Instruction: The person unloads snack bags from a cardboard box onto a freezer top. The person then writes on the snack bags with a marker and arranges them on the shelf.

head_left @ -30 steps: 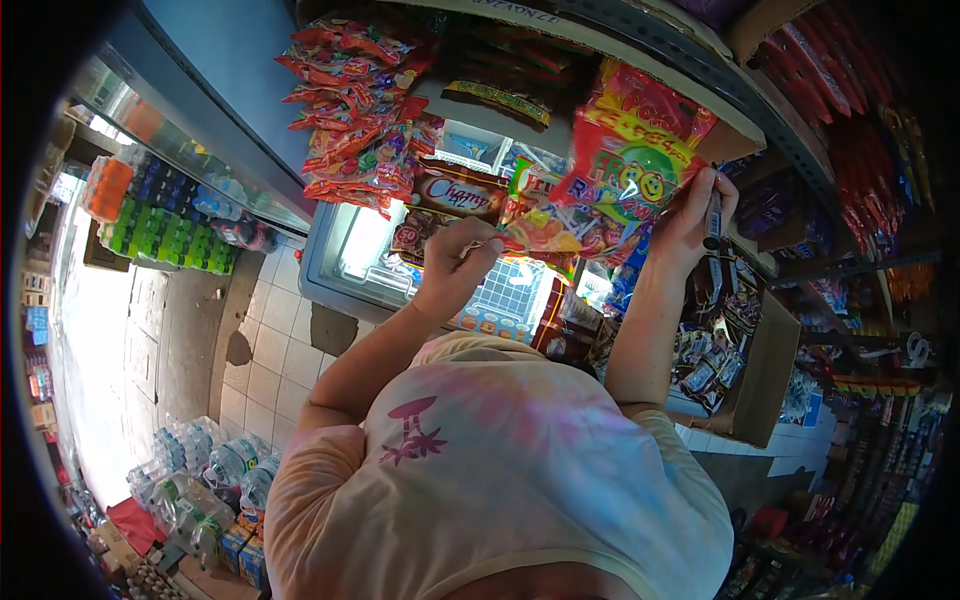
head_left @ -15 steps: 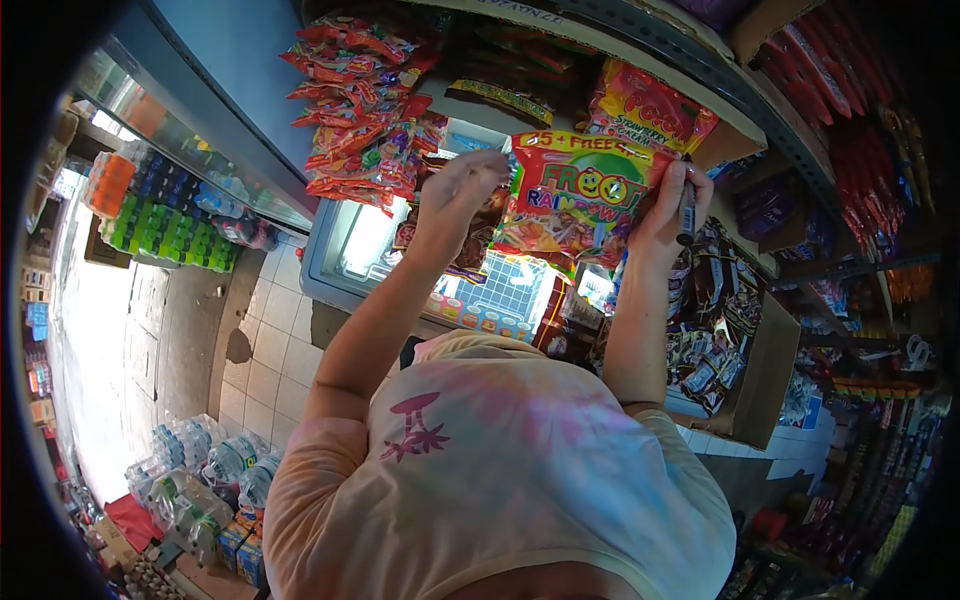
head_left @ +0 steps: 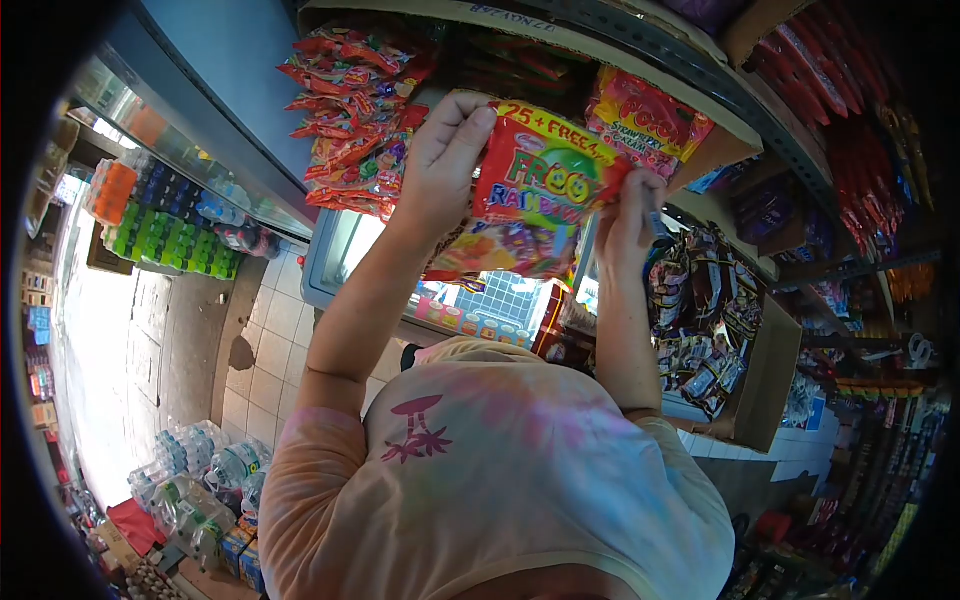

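Note:
A red candy bag (head_left: pixel 535 195), printed "Froot Rainbow" under a yellow "25 + Free" strip, hangs between my two hands above a lit glass-topped freezer (head_left: pixel 495 300). My left hand (head_left: pixel 448 150) pinches its upper left corner, thumb at the front. On the opposite side, my right hand (head_left: pixel 628 215) is closed on the bag's right edge. A dark marker-like stick (head_left: pixel 658 230) shows beside that hand, partly hidden. Behind the bag, a pink and yellow strawberry cream candy bag (head_left: pixel 650 120) stands in a cardboard box.
Red candy bags (head_left: pixel 355 120) are stacked at the upper left. An open carton (head_left: pixel 770 380) with dark-wrapped sweets (head_left: pixel 710 310) sits at right. Loaded shelves (head_left: pixel 850 260) line the far right. Bottle packs (head_left: pixel 170 220) and water bottles (head_left: pixel 200 480) stand at left.
My left hand, earlier raised beside the bag's left edge, now grips its upper corner. The bag has shifted left and tilted, its right side lower, and my right hand moved left with it.

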Demonstrator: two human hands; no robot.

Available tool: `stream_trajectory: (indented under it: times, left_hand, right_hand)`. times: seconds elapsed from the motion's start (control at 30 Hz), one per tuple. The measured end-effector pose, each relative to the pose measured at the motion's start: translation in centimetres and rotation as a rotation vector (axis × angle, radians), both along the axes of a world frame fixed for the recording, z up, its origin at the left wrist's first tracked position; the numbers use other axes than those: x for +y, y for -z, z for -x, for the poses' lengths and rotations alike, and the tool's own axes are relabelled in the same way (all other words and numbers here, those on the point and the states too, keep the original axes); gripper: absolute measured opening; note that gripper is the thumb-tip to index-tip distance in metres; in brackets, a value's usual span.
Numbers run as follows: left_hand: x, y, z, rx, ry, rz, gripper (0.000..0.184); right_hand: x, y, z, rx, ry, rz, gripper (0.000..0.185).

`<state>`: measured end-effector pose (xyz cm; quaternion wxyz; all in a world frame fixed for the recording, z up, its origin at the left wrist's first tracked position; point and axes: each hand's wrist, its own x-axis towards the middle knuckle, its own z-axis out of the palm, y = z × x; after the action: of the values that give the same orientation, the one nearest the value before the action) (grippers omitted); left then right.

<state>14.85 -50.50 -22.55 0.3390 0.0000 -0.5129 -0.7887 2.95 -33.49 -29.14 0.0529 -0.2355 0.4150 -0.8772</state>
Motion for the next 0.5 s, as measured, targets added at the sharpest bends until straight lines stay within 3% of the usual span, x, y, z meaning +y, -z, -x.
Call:
stream_trajectory:
  times: [0.1, 0.17, 0.3, 0.43, 0.5]
  left_hand:
    - [0.6, -0.8, -0.4, 0.01, -0.036, -0.025, 0.014]
    - [0.7, -0.8, -0.5, 0.03, -0.027, -0.087, 0.015]
    - [0.8, -1.2, -1.0, 0.095, -0.052, -0.209, 0.017]
    - [0.4, -0.6, -1.4, 0.118, -0.085, -0.205, 0.017]
    - [0.1, -0.5, -1.5, 0.116, -0.152, -0.168, 0.016]
  right_hand:
    - [-1.0, 2.7, -1.5, -0.138, -0.215, 0.039, 0.028]
    - [-1.5, 3.7, -3.1, -0.218, -0.547, 0.113, 0.046]
    - [-1.9, 6.6, -3.9, -0.232, -0.726, 0.053, 0.062]
    - [-1.9, 6.3, -4.8, -0.337, -0.819, 0.137, 0.061]
    - [-1.5, 3.8, -5.4, -0.32, -0.731, -0.109, 0.054]
